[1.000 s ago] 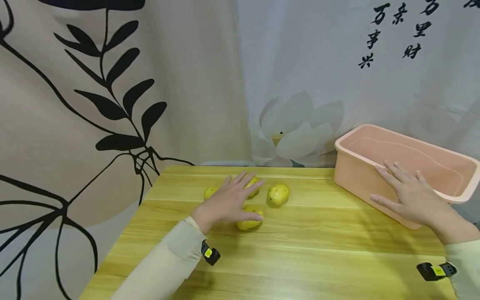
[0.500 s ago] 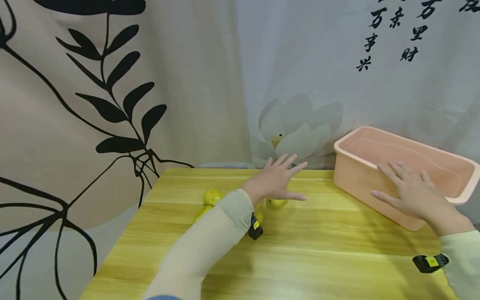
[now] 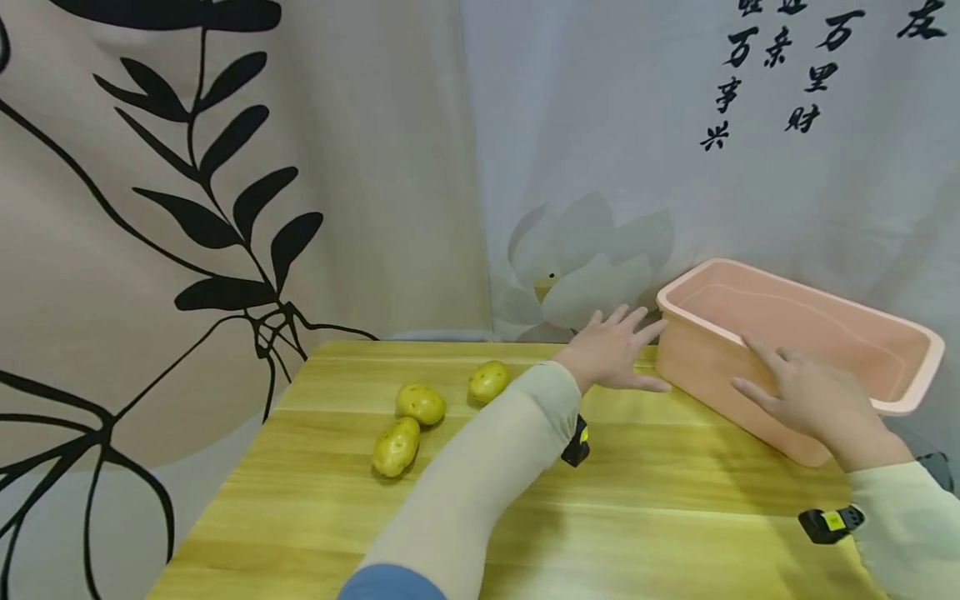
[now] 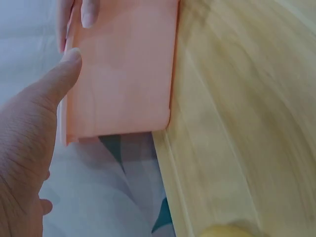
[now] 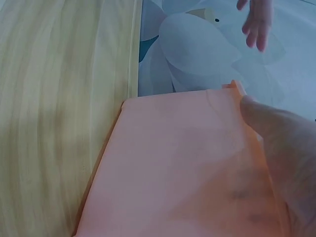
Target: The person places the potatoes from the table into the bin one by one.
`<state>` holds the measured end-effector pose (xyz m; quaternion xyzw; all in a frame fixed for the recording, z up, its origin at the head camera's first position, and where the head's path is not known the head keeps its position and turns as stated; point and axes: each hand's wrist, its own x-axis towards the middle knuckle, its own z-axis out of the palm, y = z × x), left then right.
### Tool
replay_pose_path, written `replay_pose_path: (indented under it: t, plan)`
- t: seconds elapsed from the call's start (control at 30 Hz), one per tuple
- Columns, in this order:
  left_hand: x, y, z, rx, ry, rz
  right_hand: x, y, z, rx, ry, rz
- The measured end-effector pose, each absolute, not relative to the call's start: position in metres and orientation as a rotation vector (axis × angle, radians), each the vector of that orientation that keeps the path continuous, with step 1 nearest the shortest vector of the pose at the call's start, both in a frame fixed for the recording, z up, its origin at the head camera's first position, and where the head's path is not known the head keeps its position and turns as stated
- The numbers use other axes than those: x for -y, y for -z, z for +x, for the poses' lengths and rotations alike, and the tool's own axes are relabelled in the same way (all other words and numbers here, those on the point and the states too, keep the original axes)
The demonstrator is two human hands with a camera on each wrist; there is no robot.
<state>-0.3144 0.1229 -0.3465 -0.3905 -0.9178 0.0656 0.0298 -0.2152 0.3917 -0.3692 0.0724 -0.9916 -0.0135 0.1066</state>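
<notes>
A pink plastic tub (image 3: 738, 375) stands at the table's back right. My left hand (image 3: 611, 350), fingers spread, hovers by the tub's left end and holds nothing. My right hand (image 3: 828, 400) is at the tub's near long side, its fingers near the rim; contact is unclear. In the right wrist view the thumb (image 5: 266, 118) lies along the tub's edge. Yellow potatoes lie on the wood: one potato (image 3: 420, 404) next to a second potato (image 3: 396, 447), and a third potato (image 3: 489, 382) beside the left sleeve. The left arm may hide others.
The wood-grain table (image 3: 675, 533) ends at the back against a hanging printed cloth (image 3: 390, 167). The tub stands close to that cloth. My left sleeve (image 3: 480, 467) crosses the table between the potatoes and the tub.
My left hand has moved right, from above the potatoes to the tub's left end. The right hand has stayed beside the tub, its fingers shifting slightly. The view has turned a little right.
</notes>
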Motion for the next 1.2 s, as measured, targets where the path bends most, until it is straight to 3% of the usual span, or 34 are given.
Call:
replay_pose_path:
  t: [0.53,1.2]
  plan:
    - [-0.186,0.356,-0.319,2.833,-0.288,-1.161,-0.398,0.386,-0.214,2.718,0.157,0.236]
    - [-0.181,0.354,-0.321,2.848,-0.217,-1.18,-0.401,0.387,-0.215,2.66,0.223,0.275]
